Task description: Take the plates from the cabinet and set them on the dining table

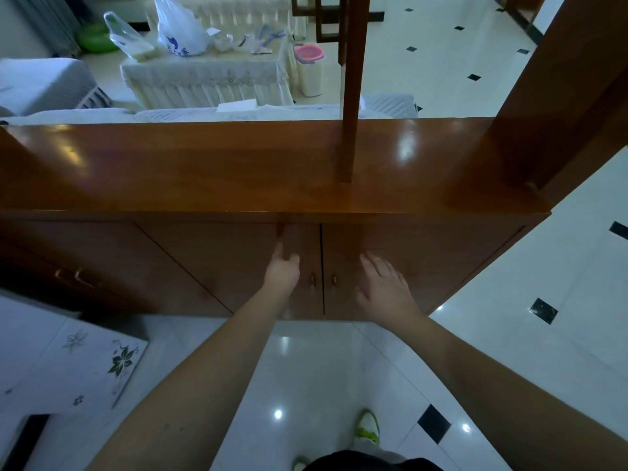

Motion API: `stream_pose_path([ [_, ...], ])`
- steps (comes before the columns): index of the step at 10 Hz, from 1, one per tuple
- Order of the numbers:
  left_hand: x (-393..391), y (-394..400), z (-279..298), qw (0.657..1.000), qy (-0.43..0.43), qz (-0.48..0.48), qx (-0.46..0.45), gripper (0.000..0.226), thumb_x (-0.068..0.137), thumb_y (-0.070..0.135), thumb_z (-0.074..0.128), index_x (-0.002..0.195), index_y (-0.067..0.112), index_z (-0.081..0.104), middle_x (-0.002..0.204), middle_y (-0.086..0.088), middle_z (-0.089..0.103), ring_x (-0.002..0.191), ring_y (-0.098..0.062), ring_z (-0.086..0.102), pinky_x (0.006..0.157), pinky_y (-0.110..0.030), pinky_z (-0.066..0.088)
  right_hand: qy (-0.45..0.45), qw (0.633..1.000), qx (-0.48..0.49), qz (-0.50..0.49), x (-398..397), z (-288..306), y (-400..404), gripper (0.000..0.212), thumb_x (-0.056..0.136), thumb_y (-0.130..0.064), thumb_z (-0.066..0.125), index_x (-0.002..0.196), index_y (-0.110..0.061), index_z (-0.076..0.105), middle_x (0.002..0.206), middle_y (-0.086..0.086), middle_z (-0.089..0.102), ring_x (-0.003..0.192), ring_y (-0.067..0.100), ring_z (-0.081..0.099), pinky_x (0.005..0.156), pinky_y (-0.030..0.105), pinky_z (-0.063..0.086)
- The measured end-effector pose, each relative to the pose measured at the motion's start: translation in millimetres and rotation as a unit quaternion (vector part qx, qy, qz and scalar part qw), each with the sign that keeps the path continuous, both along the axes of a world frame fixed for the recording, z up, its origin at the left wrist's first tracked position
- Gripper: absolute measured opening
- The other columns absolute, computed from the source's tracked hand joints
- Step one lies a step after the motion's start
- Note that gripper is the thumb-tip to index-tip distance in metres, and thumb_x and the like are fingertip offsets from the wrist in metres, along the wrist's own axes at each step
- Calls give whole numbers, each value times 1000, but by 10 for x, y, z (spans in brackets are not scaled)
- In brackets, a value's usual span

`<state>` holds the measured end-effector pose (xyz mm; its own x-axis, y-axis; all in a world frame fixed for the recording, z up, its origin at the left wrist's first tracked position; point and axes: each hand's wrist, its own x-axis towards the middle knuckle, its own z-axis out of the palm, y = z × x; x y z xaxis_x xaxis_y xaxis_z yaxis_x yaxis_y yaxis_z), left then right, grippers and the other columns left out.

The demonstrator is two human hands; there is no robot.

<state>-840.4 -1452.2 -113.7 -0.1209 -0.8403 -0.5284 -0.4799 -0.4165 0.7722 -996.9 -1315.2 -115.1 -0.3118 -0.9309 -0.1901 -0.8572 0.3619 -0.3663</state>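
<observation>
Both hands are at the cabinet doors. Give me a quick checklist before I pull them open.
1. Both cabinet doors shut: ok.
2. Two small knobs visible at the centre seam: ok.
3. Left hand open, holding nothing: ok.
4. Right hand open, holding nothing: ok.
5. Either hand gripping a knob: not ok, both sit beside them.
6. Plates inside: cannot tell, doors hide them.

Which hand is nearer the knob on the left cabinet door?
Left. The left hand hovers just left of the left door's knob, fingers extended. The right hand is across the door seam, beyond the right door's knob.
</observation>
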Motion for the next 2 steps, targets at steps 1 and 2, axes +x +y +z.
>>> stream_pose_path([
  [1,141,67,37,973,-138,-182,-10,59,101,34,42,154,23,17,131,-11,57,99,-25,61,77,-28,43,-85,996,31,-18,-41,90,48,68,94,-29,45,153,-22,11,160,2,14,145,25,17,115,42,19],
  [2,341,331,-38,862,-284,-402,-119,60,100,42,39,152,21,23,143,-16,47,124,-30,51,96,-32,43,-136,990,33,-23,-72,181,162,70,93,-25,45,153,-22,10,160,2,13,143,26,21,113,42,24],
])
